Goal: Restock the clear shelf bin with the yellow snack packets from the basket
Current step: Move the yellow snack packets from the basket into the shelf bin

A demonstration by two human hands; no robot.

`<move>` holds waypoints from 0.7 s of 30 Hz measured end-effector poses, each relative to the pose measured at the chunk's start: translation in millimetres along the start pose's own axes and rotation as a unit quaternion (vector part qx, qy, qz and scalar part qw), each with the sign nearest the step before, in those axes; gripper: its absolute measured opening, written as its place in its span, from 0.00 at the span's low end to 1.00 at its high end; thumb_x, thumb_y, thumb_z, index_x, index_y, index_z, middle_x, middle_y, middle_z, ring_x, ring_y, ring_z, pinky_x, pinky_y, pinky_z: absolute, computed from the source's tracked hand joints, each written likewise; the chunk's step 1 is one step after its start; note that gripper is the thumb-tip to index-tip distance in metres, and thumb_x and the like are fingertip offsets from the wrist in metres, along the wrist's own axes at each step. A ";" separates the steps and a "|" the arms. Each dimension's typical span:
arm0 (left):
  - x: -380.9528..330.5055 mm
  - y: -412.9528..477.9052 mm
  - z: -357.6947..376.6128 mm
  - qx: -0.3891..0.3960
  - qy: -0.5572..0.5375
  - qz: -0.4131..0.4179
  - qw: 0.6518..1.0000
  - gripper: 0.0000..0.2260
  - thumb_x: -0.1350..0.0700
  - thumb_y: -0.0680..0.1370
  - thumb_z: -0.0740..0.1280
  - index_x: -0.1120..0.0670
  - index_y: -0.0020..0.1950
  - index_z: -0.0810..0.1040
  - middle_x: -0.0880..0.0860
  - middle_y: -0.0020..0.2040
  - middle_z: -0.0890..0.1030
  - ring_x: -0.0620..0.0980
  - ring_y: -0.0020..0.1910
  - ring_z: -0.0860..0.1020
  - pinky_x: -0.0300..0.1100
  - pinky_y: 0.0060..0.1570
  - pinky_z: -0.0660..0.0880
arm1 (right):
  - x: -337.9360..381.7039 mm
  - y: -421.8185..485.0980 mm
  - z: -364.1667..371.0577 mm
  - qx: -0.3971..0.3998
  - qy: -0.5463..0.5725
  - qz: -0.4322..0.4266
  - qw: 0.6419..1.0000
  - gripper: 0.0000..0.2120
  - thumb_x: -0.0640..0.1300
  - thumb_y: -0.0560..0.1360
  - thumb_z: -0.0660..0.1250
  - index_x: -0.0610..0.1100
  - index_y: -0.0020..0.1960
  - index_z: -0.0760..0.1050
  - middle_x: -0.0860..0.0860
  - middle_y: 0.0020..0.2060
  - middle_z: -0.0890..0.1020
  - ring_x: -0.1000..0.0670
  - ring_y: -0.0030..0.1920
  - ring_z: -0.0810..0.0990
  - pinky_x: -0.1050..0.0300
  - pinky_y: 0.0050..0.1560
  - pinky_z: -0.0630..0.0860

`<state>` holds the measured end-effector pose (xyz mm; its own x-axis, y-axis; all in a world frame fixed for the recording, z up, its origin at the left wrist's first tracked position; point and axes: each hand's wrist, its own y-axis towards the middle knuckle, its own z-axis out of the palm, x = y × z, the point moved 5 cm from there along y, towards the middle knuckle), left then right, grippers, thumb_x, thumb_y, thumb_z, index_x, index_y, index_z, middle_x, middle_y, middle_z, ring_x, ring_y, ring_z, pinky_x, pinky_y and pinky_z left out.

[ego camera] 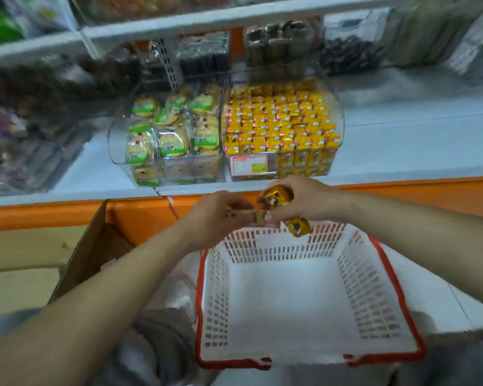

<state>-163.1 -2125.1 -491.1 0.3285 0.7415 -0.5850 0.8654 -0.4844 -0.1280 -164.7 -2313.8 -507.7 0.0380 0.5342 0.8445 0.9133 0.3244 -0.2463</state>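
Two yellow foil snack packets (pixel 278 196) gripped loosely by the right hand (pixel 308 200), left hand (pixel 221 215) pinching a blurred third, above the white red-rimmed plastic basket (pixel 370 288) — the clear plastic shelf bin (pixel 337 121) looks brim-full, so a fumbled pass or overstuffing could spill packets.

I see left forearm (pixel 95 288) and right forearm (pixel 418 227), both bare from wrist to frame edge. Left grip (pixel 215 215), right grip (pixel 304 199): bare hands, fingers partly blurred. Dark grey creased fabric (pixel 162 344) low between forearms; can't tell whether clothing.
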 end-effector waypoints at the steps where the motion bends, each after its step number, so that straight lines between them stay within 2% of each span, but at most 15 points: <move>1: -9.4 4.9 -12.0 -0.008 -0.006 0.013 1.000 0.07 0.47 0.79 0.71 0.46 0.55 0.83 0.44 0.48 0.83 0.40 0.44 0.80 0.39 0.45 0.77 | 9.9 -2.9 -12.2 -0.024 -0.004 -0.009 1.000 0.18 0.50 0.66 0.81 0.47 0.53 0.82 0.55 0.40 0.86 0.56 0.41 0.84 0.57 0.44 0.80; 4: -34.8 18.7 -43.6 -0.065 0.016 0.069 0.995 0.06 0.47 0.79 0.71 0.45 0.54 0.83 0.42 0.49 0.80 0.43 0.46 0.78 0.41 0.42 0.74 | 29.1 -10.0 -45.0 -0.103 0.001 -0.047 0.994 0.17 0.53 0.66 0.80 0.46 0.50 0.83 0.51 0.41 0.87 0.50 0.44 0.86 0.48 0.49 0.81; 7: -41.4 36.9 -63.0 -0.130 0.016 0.082 0.988 0.05 0.45 0.79 0.70 0.44 0.53 0.82 0.38 0.47 0.79 0.39 0.45 0.76 0.40 0.38 0.71 | 29.8 -13.7 -72.1 -0.189 0.057 -0.066 0.978 0.17 0.57 0.65 0.79 0.50 0.49 0.83 0.51 0.43 0.87 0.47 0.47 0.85 0.42 0.52 0.81; 8: -40.3 45.4 -66.5 -0.147 0.012 0.079 0.986 0.06 0.45 0.80 0.69 0.44 0.52 0.82 0.37 0.46 0.79 0.38 0.44 0.76 0.39 0.37 0.70 | 25.8 -12.3 -79.1 -0.203 0.078 -0.067 0.974 0.19 0.59 0.64 0.79 0.50 0.49 0.82 0.53 0.43 0.86 0.50 0.45 0.85 0.44 0.48 0.81; 9: -38.4 54.9 -69.0 -0.162 0.012 0.076 0.984 0.06 0.45 0.80 0.69 0.44 0.52 0.82 0.37 0.45 0.79 0.39 0.43 0.76 0.38 0.37 0.69 | 21.1 -9.4 -85.2 -0.217 0.093 -0.064 0.970 0.19 0.59 0.64 0.79 0.50 0.49 0.80 0.55 0.42 0.85 0.54 0.44 0.84 0.52 0.44 0.79; 11: -32.3 75.8 -74.5 -0.202 0.017 0.054 0.978 0.08 0.45 0.80 0.69 0.46 0.55 0.83 0.41 0.47 0.79 0.43 0.43 0.76 0.39 0.36 0.69 | 11.2 -2.3 -97.1 -0.257 0.105 -0.031 0.960 0.25 0.59 0.65 0.79 0.53 0.57 0.74 0.57 0.47 0.81 0.59 0.47 0.80 0.62 0.44 0.73; 13: -25.4 98.6 -79.2 -0.232 0.027 0.021 0.972 0.11 0.45 0.80 0.68 0.48 0.59 0.83 0.44 0.49 0.79 0.46 0.44 0.77 0.40 0.37 0.72 | 1.8 6.4 -106.0 -0.285 0.121 -0.006 0.951 0.35 0.60 0.68 0.76 0.50 0.70 0.70 0.53 0.56 0.77 0.54 0.55 0.78 0.62 0.48 0.72; 14: -23.2 110.0 -79.9 -0.238 0.033 0.006 0.971 0.12 0.44 0.80 0.68 0.47 0.59 0.82 0.45 0.49 0.80 0.46 0.44 0.77 0.42 0.39 0.75 | -1.5 11.5 -106.9 -0.285 0.133 -0.005 0.949 0.35 0.61 0.70 0.75 0.49 0.72 0.69 0.51 0.59 0.77 0.51 0.58 0.78 0.59 0.50 0.75; 15: -22.2 120.9 -79.6 -0.240 0.052 -0.004 0.969 0.13 0.42 0.80 0.67 0.47 0.59 0.82 0.46 0.49 0.81 0.47 0.44 0.78 0.44 0.42 0.78 | -3.7 16.1 -106.0 -0.281 0.148 -0.007 0.948 0.33 0.60 0.72 0.72 0.49 0.72 0.69 0.49 0.62 0.77 0.48 0.59 0.79 0.54 0.53 0.78; 17: -22.7 140.3 -78.1 -0.254 0.151 -0.006 0.955 0.15 0.39 0.80 0.64 0.45 0.59 0.81 0.48 0.46 0.82 0.50 0.48 0.79 0.51 0.52 0.79 | -5.6 24.1 -101.7 -0.273 0.178 -0.012 0.945 0.25 0.59 0.76 0.68 0.51 0.70 0.71 0.47 0.62 0.79 0.44 0.55 0.83 0.45 0.54 0.81; 19: -24.8 155.8 -75.8 -0.261 0.248 0.005 0.933 0.17 0.37 0.81 0.61 0.45 0.61 0.82 0.51 0.48 0.82 0.54 0.56 0.78 0.53 0.60 0.71 | -6.1 31.7 -99.6 -0.280 0.184 -0.022 0.942 0.17 0.57 0.79 0.66 0.52 0.65 0.75 0.50 0.59 0.80 0.47 0.48 0.85 0.47 0.46 0.84; 21: -22.1 167.1 -72.7 -0.233 0.283 -0.005 0.930 0.19 0.37 0.82 0.59 0.45 0.63 0.81 0.53 0.54 0.84 0.54 0.61 0.76 0.54 0.64 0.66 | -8.3 38.5 -98.2 -0.280 0.201 -0.020 0.938 0.13 0.55 0.79 0.66 0.53 0.62 0.77 0.52 0.58 0.80 0.49 0.40 0.85 0.56 0.35 0.81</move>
<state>1.7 -2188.7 -441.4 0.3525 0.9344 -0.0524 0.8957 -0.3206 0.3081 -90.0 -2382.4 -477.4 0.0458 0.1557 0.9867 0.9829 -0.1835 -0.0167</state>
